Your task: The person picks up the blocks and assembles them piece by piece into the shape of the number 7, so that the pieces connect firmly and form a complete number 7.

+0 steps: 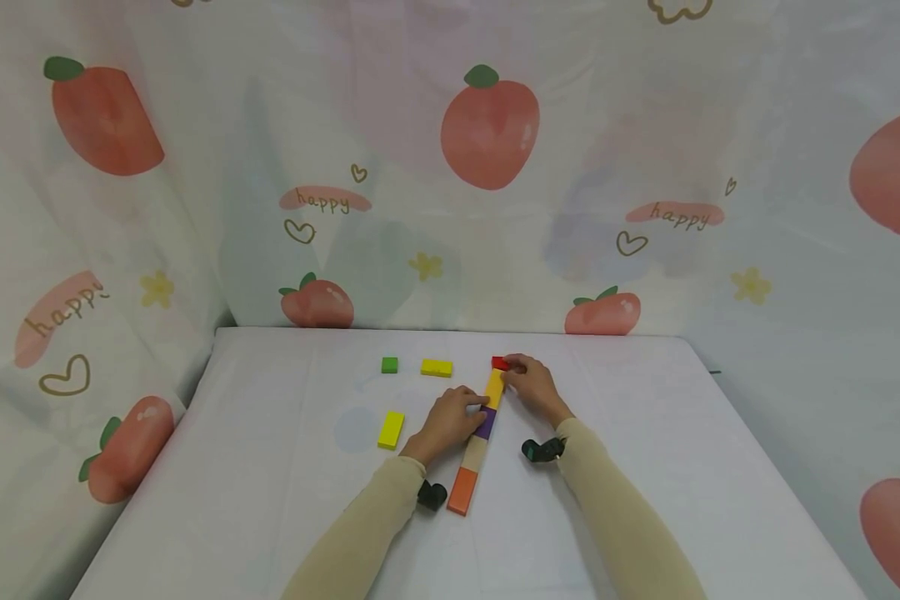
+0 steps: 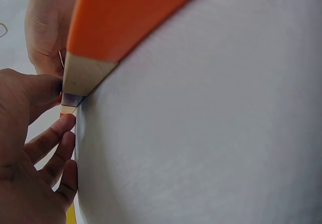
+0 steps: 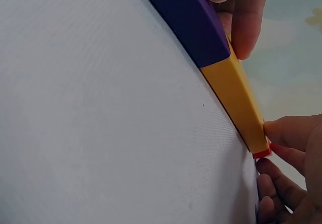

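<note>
A straight row of wooden blocks runs away across the table: an orange block, a beige block, a purple block, a yellow-orange block and a small red block at the far end. My left hand lies along the row's left side, its thumb on the purple block and its index finger against the yellow-orange one. At the far end, my right hand grips the red block with its fingertips. Its thumb touches the yellow-orange block's end in the right wrist view.
Left of the row lie a green block, a yellow block at the back and another yellow block nearer my left hand. They rest on the white-covered table. A printed curtain stands behind.
</note>
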{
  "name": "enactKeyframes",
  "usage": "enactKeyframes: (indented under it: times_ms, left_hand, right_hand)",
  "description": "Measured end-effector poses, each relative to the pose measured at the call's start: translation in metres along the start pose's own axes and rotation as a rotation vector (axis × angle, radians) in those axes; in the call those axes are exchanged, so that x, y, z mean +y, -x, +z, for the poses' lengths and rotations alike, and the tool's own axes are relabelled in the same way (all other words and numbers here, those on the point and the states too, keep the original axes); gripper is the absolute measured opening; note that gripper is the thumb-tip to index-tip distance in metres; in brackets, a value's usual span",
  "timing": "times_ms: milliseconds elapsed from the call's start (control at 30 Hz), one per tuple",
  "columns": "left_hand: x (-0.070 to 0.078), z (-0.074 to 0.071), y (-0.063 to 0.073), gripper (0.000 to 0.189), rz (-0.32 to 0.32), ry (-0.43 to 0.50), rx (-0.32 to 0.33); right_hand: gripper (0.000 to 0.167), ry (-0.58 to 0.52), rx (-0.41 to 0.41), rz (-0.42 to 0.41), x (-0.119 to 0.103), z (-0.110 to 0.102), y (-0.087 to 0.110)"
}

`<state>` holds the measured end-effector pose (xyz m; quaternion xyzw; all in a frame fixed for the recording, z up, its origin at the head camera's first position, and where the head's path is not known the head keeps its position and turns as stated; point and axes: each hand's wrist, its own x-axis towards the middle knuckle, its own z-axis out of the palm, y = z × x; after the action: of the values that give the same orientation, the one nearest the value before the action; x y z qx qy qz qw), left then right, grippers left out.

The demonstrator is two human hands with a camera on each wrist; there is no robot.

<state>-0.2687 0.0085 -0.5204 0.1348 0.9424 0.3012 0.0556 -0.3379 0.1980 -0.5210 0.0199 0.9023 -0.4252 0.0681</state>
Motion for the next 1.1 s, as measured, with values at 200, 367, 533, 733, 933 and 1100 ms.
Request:
enactKeyframes:
  times_ms: [200,367,533,733,933,1100]
  left_hand:
    - [0.000,-0.001,0.000,0.035,0.003,0.017,-0.010]
    - [-0.001,-0.002,0.000,0.035,0.006,0.007,-0.026]
    - [-0.001,-0.005,0.002,0.036,0.005,0.025,-0.042]
    - [-0.002,-0.011,0.007,0.039,-0.020,0.030,-0.071]
    - [-0.005,-0.020,0.014,0.038,-0.053,0.060,-0.061]
    - [-0.010,-0.029,0.017,0.035,-0.051,0.054,-0.051]
  right_hand:
    - [0.043,0.009,0.005,-0.014,0.002,0.000,-0.001]
    - [0.043,0.002,0.001,-0.015,0.004,0.000,0.000]
    - [0.043,-0.008,-0.003,-0.007,0.003,0.000,0.001]
    - [0.043,0.001,-0.002,-0.013,0.002,0.000,0.001]
    - [0.043,-0.022,0.002,-0.007,0.001,0.000,0.002]
    - [0.043,-0.028,0.000,-0.006,0.001,0.001,0.003]
